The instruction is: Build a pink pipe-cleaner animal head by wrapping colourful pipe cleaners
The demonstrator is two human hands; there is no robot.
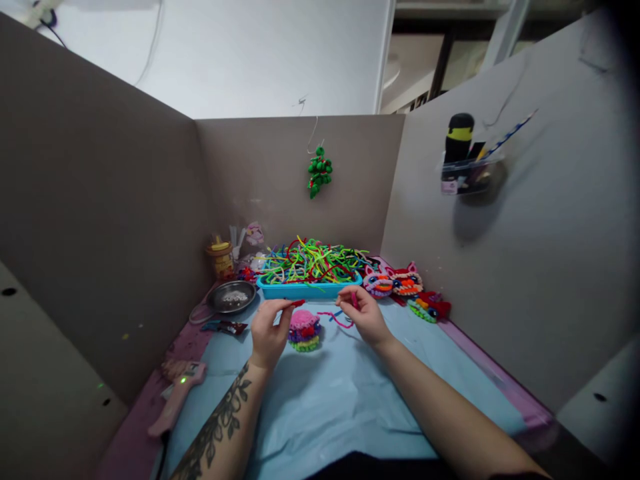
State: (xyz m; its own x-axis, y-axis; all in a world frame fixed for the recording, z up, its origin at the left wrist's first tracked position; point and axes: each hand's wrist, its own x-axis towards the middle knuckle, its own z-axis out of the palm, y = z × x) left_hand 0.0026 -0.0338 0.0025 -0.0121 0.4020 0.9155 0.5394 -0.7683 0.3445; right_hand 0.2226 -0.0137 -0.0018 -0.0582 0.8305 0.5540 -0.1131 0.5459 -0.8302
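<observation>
My left hand (267,330) pinches a short red piece of pipe cleaner (299,303) between thumb and fingers. In my right hand (369,319) is a magenta pipe cleaner (343,325); a bent length of it hangs to the left and part shows between the fingers. Between my hands, lower down on the blue sheet (330,407), sits a round fuzzy figure (304,328) in pink, purple, red and yellow-green. Both hands are raised above the sheet, apart from each other.
A blue tray (305,292) heaped with pipe cleaners stands at the back. Several finished fuzzy figures (407,283) lie right of it. At left are a metal bowl (233,307), a dark packet (227,327) and a pink glue gun (175,403) with a green light. Grey panels (300,173) enclose three sides.
</observation>
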